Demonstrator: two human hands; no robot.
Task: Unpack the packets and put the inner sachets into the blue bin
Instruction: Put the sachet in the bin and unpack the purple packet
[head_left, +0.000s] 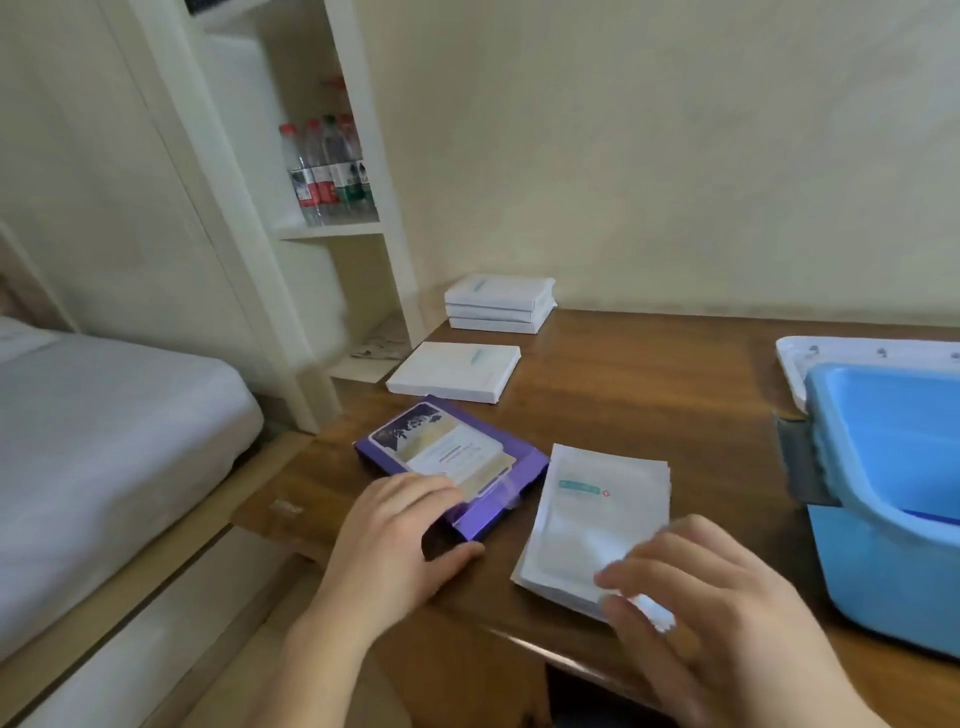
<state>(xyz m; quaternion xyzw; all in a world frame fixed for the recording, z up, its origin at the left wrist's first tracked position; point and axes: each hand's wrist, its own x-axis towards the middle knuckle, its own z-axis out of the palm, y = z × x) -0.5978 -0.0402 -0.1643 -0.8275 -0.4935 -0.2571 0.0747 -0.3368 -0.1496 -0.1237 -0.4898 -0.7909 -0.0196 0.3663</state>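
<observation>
A purple packet (457, 457) lies flat near the table's front left corner, its near end open. My left hand (395, 540) grips that open end, fingers on top and thumb underneath. To its right lies a stack of white sachets (592, 519) on the wooden table (649, 389). My right hand (711, 603) pinches the stack's near corner, blurred by motion. The blue bin (893, 499) stands at the right edge, only partly in view.
One white packet (454, 371) lies flat behind the purple one, and a pile of three white packets (498, 304) sits at the table's back left. A white lid (831, 353) lies behind the bin. A bed (104, 415) and a shelf of bottles (327, 166) stand to the left.
</observation>
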